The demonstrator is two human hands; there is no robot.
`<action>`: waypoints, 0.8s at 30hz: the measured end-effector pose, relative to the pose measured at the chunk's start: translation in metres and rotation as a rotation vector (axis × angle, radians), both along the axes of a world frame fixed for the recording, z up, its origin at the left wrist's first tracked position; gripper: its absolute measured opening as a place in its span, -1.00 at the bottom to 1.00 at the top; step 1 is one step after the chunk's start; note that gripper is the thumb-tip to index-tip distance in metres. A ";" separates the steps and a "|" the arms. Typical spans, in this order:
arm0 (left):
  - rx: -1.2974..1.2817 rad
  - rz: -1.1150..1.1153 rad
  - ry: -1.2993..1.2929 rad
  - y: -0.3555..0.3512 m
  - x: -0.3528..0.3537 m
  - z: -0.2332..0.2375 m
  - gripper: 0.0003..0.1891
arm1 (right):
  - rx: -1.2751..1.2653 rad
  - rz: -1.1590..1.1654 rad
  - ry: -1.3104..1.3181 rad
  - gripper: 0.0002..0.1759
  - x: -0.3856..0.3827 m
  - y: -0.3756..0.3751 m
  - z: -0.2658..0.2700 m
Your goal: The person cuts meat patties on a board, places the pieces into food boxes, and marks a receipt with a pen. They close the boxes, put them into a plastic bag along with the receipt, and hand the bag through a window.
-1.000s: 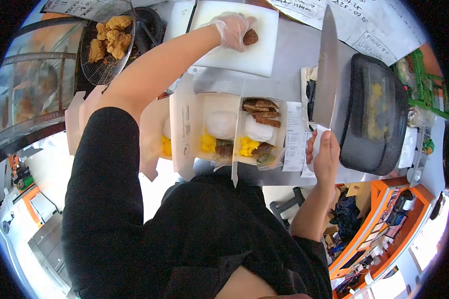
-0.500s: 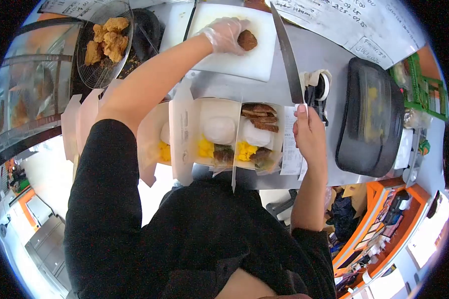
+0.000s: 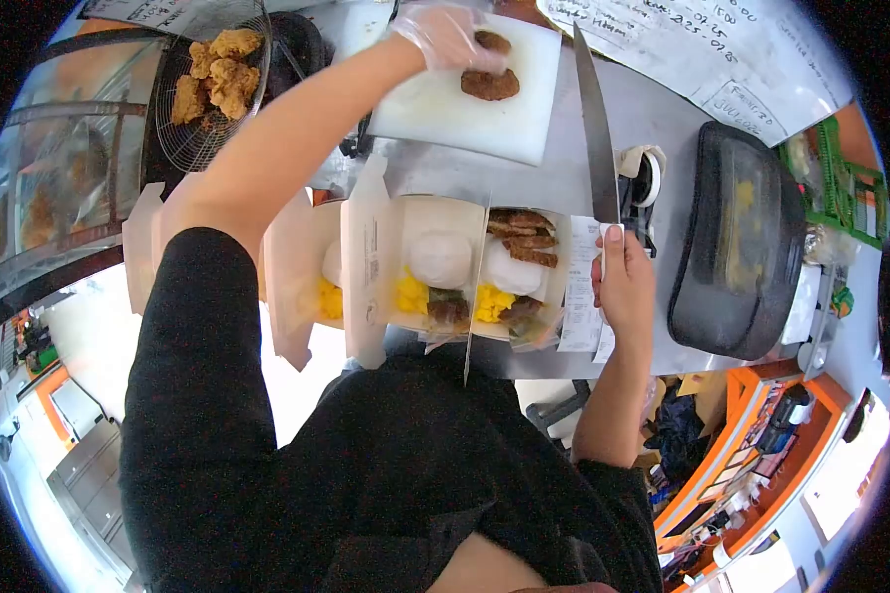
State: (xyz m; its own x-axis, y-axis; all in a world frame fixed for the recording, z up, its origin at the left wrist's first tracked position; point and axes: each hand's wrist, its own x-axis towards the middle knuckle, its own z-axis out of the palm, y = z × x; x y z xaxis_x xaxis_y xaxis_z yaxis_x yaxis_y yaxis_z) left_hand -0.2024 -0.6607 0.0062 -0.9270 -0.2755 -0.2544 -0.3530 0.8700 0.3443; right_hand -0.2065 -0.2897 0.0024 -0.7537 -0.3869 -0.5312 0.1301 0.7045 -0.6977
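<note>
My right hand (image 3: 623, 282) is closed around the white handle of a long knife (image 3: 596, 128), its blade pointing away from me beside the white cutting board (image 3: 425, 114). My left hand (image 3: 450, 38), in a clear plastic glove, is over the board with its fingers curled around a browned meat piece (image 3: 493, 42); the fingertips are a little blurred. Just below those fingers a second browned meat piece (image 3: 489, 85) lies on the board. Open cartons (image 3: 369, 267) stand in a row nearer me. The rightmost has meat slices (image 3: 524, 237), rice (image 3: 512, 272) and yellow food (image 3: 491, 302).
A wire strainer (image 3: 183, 148) with fried chicken (image 3: 232, 84) sits at the upper left. Receipts (image 3: 578, 296) lie right of the cartons. A roll of tape (image 3: 646, 178) is past the knife handle. A black lidded container (image 3: 737, 247) stands on the right.
My left hand has moved up and away from the lower meat piece, which now shows whole. Another piece has come into sight at my fingers. The knife stays in my right hand.
</note>
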 end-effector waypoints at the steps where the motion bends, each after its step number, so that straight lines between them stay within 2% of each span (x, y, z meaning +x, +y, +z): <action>1: -0.041 -0.038 0.040 0.003 -0.003 -0.016 -0.35 | -0.016 0.011 0.009 -0.43 0.000 0.000 -0.002; 3: -0.121 -0.114 0.120 0.010 -0.007 -0.060 -0.33 | -0.046 0.030 0.026 -0.43 -0.001 0.002 -0.009; 7: -0.177 -0.226 0.100 0.023 -0.003 -0.059 -0.39 | -0.067 0.024 0.027 -0.43 -0.002 0.003 -0.008; 10: -0.133 -0.167 0.075 0.015 -0.011 -0.076 -0.40 | -0.076 0.034 0.061 -0.44 -0.002 0.002 -0.009; 12: -0.104 -0.082 0.108 0.012 -0.011 -0.090 -0.38 | -0.072 0.045 0.075 -0.44 -0.002 -0.003 -0.003; 15: -0.080 0.078 0.091 0.015 -0.004 -0.086 -0.30 | -0.077 0.075 0.084 -0.43 -0.004 -0.013 0.002; 19: -0.124 0.206 0.162 0.009 0.007 -0.074 -0.22 | -0.066 0.209 0.230 -0.43 -0.019 -0.024 -0.020; 21: -0.070 0.333 0.383 -0.036 -0.004 -0.098 -0.15 | -0.120 0.284 0.357 -0.43 -0.030 -0.034 -0.035; 22: -0.042 0.396 0.496 -0.052 -0.010 -0.106 -0.11 | -0.087 0.290 0.340 -0.41 -0.034 -0.042 -0.035; 24: 0.325 0.630 0.592 -0.045 -0.004 -0.068 -0.39 | -0.060 0.326 0.275 -0.37 -0.043 -0.061 -0.035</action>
State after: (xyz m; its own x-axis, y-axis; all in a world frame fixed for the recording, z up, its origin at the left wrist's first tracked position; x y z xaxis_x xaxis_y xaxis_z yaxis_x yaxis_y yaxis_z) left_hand -0.2067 -0.7055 -0.0615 -0.6335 -0.7715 0.0598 -0.4169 0.4054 0.8135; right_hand -0.2498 -0.3503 -0.0328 -0.6975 -0.6522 -0.2969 -0.2894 0.6354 -0.7159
